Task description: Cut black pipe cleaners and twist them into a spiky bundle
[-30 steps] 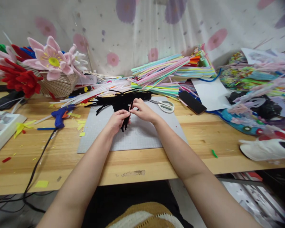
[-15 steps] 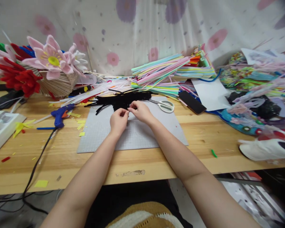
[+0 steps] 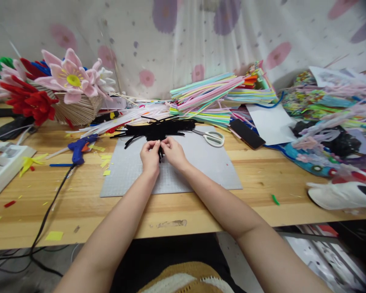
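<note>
My left hand [image 3: 150, 156] and my right hand [image 3: 173, 153] meet over the grey cutting mat [image 3: 198, 173]. Fingertips of both are closed in a pinch on black pipe cleaners [image 3: 160, 156], whose ends show between and below the hands. How many strands they hold is hidden. Just beyond my fingers a pile of black pipe cleaners [image 3: 161, 128] lies across the mat's far edge, with loose ends sticking out to the left. Scissors [image 3: 215, 139] with pale handles rest to the right of the pile.
At left lie a blue glue gun [image 3: 77, 150] with its cord and a white power strip [image 3: 6, 167]. Behind it stand pink flowers [image 3: 73, 79]. Pastel pipe cleaners [image 3: 207, 91] are heaped at the back. A dark phone [image 3: 247, 133] and a white shoe [image 3: 343, 195] sit on the right.
Both hands have come slightly left and toward me, with thumbs and fingers now side by side. Black strands now show below the fingers. The view has shifted slightly.
</note>
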`<state>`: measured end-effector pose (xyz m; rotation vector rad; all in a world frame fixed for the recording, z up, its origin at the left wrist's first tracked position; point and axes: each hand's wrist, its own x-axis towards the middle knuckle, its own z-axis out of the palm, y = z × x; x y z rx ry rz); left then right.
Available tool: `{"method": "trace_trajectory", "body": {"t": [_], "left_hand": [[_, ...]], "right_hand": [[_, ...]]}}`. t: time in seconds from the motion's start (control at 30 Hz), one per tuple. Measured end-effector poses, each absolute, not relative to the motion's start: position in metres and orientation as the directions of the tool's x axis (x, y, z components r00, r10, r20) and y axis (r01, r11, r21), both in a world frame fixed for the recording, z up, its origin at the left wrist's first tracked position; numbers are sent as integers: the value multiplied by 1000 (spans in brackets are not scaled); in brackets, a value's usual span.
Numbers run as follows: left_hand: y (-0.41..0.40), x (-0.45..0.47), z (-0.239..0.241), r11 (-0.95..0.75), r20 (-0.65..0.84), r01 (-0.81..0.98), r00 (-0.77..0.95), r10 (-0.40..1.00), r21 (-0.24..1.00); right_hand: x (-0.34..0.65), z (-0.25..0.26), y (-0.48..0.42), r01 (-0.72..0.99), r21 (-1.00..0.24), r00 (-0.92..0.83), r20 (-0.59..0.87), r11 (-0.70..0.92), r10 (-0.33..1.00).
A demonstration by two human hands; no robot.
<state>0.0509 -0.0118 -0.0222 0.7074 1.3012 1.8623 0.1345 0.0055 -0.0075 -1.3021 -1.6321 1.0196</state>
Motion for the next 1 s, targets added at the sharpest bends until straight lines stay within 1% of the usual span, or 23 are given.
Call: {"method": "trace_trajectory", "body": {"t": [0.1,0.17,0.23,0.27,0.3,0.33,0.37,0.4,0.43,0.47,0.5,0.57,0.6,0.67,0.73,0.77,0.83,0.87,0.93,0.97,1.0], "left_hand": [[-12,53,-22,-196,-9,-292,-577,817,936],[-12,53,-23,-139,-49,-293,-555,831,946],[-11,51,-23,-68,-71,-251,-505,860,966],[-11,49,-23,-53,-53,-202,-485,873,978],[-11,45,-21,-67,1,-119,-482,876,991],[-11,40,-19,-108,92,-5,-482,871,994],[-11,35,-16,-170,219,143,-506,834,975],[-11,28,-12,-225,371,330,-497,784,917],[-12,22,-8,-266,511,503,-446,735,822],[-13,16,-4,-296,610,637,-353,709,712],[-14,10,-1,-324,667,728,-239,706,604],[-15,3,3,-361,695,827,-50,718,432],[-15,1,3,-367,681,851,16,732,375],[-16,-1,1,-353,631,878,77,772,325],[-16,0,-2,-319,556,879,76,828,355],[-17,2,-4,-301,511,865,61,858,402],[-17,9,-7,-243,403,785,-10,915,570],[-18,13,-9,-198,338,708,-61,939,678],[-19,24,-13,-76,182,471,-185,966,879],[-20,29,-14,-25,116,351,-242,963,936],[-20,34,-16,-14,94,276,-278,956,961]], "right_hand": [[128,-14,7,191,-981,-191,3,40,982],[127,-16,9,81,-997,-251,-34,-14,967],[129,-16,12,30,-996,-310,-85,-79,947],[132,-16,13,47,-994,-333,-113,-104,936],[136,-15,15,98,-990,-344,-127,-99,930],[140,-14,16,184,-981,-344,-117,-56,932],[144,-13,18,295,-955,-339,-83,22,937],[149,-11,19,414,-901,-344,-25,128,938],[154,-10,19,517,-825,-358,34,228,933],[158,-9,19,592,-745,-382,77,307,921],[161,-8,19,644,-671,-406,105,366,908],[166,-6,17,696,-570,-450,130,438,884],[167,-5,17,707,-536,-464,141,462,874],[170,-4,15,717,-504,-463,175,483,869],[170,-3,15,712,-521,-428,209,470,879],[170,-3,15,701,-546,-404,226,458,887],[168,-5,15,658,-614,-353,260,436,899],[166,-6,14,632,-648,-325,275,424,905],[160,-9,12,588,-703,-259,304,399,917],[157,-11,11,572,-725,-225,311,384,923],[153,-13,10,556,-745,-194,314,368,929]]}}
